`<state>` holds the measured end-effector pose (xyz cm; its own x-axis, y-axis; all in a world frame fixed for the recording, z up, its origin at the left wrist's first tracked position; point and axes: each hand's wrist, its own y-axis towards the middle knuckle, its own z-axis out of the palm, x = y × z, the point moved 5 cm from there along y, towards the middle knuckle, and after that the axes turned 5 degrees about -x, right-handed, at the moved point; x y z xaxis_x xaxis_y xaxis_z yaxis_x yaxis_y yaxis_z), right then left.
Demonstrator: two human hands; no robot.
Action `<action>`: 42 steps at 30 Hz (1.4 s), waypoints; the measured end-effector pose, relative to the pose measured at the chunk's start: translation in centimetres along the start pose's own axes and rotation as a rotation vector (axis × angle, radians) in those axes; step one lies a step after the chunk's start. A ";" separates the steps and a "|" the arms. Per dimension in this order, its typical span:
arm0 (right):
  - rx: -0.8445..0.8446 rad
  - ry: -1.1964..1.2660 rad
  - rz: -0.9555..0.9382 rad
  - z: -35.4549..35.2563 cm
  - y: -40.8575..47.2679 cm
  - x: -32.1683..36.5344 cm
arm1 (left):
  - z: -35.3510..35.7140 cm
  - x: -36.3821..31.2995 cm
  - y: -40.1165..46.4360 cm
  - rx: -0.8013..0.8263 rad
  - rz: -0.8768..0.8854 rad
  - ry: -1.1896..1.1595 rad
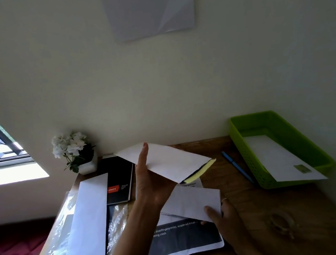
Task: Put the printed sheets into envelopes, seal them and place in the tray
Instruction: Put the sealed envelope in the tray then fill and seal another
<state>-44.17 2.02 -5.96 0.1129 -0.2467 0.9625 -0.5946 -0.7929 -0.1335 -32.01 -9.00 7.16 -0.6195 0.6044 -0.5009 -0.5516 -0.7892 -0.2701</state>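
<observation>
My left hand holds a white envelope up above the desk, its open mouth with a yellow lining pointing right. Below it my right hand pinches a folded printed sheet by its near corner. A flat printed sheet with a dark block and white text lies on the desk under both hands. The green tray stands at the back right with one envelope lying in it. Another white envelope lies at the left on clear plastic wrap.
A black spiral pad and a small pot of white flowers sit at the back left by the wall. A blue pen lies left of the tray. A clear tape roll rests at the right front.
</observation>
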 end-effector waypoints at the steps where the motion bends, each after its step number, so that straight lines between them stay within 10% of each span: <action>1: 0.024 0.052 0.030 -0.1 -0.1 0.1 | -0.2 -0.2 0.0 -0.007 0.018 0.040; 19: -0.252 0.709 0.169 -5.0 -1.3 2.3 | -7.8 -5.2 0.6 -0.281 0.173 0.214; 42: -0.120 0.597 0.301 -4.0 -3.2 3.4 | -9.7 -6.3 1.9 -0.364 0.205 0.193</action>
<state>-45.10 5.96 -1.26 -0.5097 -0.0699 0.8575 -0.6191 -0.6622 -0.4220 -23.72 -15.32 1.80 -0.5609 0.4279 -0.7087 -0.1755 -0.8981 -0.4034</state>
